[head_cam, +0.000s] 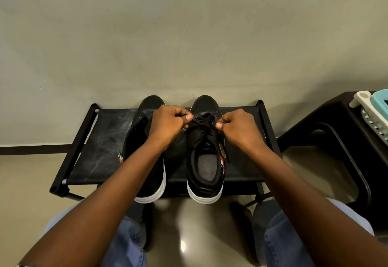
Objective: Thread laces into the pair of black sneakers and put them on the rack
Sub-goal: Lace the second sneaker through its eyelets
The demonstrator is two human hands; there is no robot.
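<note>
Two black sneakers with white soles stand side by side on the black rack (98, 140), toes toward the wall. The right sneaker (204, 161) has a black lace (204, 123) crossed through its eyelets. My left hand (170, 125) pinches one lace end at the left of the eyelets. My right hand (237, 126) pinches the other end at the right. Both fists are curled, with the lace stretched between them over the tongue. The left sneaker (138, 132) lies partly under my left forearm; whether it is laced is hidden.
The rack's cloth top stands low against a pale wall. A dark stool (327, 132) is at the right, with a white and teal iron (373, 109) on it. My knees in blue jeans (294, 235) are below, over a glossy floor.
</note>
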